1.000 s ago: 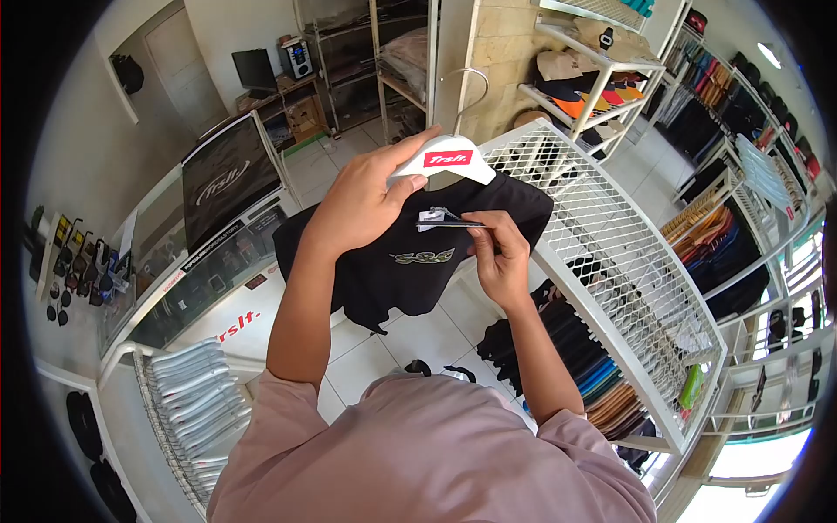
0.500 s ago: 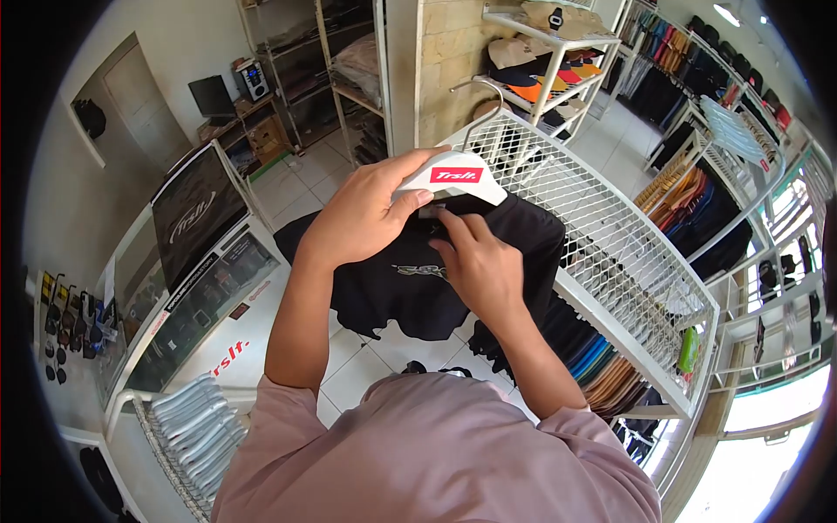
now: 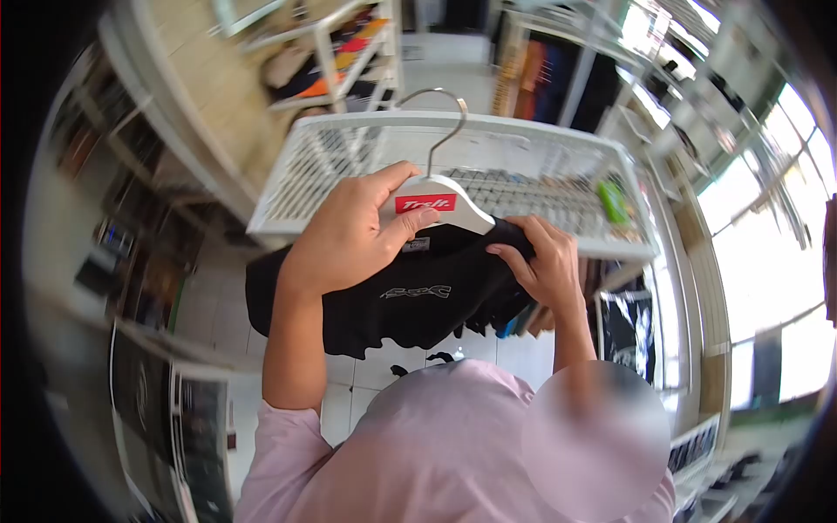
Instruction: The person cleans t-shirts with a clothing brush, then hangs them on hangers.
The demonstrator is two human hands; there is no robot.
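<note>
A white clothes hanger (image 3: 469, 214) with a red label and a metal hook is held up in front of me. My left hand (image 3: 353, 228) grips its top left part, thumb over the label. From the hanger hangs a black T-shirt (image 3: 349, 309) with a grey print on the chest and a small tag at the neck. My right hand (image 3: 542, 261) pinches the shirt's shoulder near the hanger's right end, thumb in front and fingers behind.
Just beyond the hanger stands a white wire-mesh rack (image 3: 523, 139), with a green packet (image 3: 612, 202) in its right end. Clothes hang beneath it. White shelves (image 3: 336, 65) with folded caps are at the back, and a glass display case (image 3: 200, 427) stands at lower left.
My view has turned to the right, toward the mesh rack. My right hand has left the shirt's neck and taken hold of its right shoulder. The left hand keeps its grip on the hanger.
</note>
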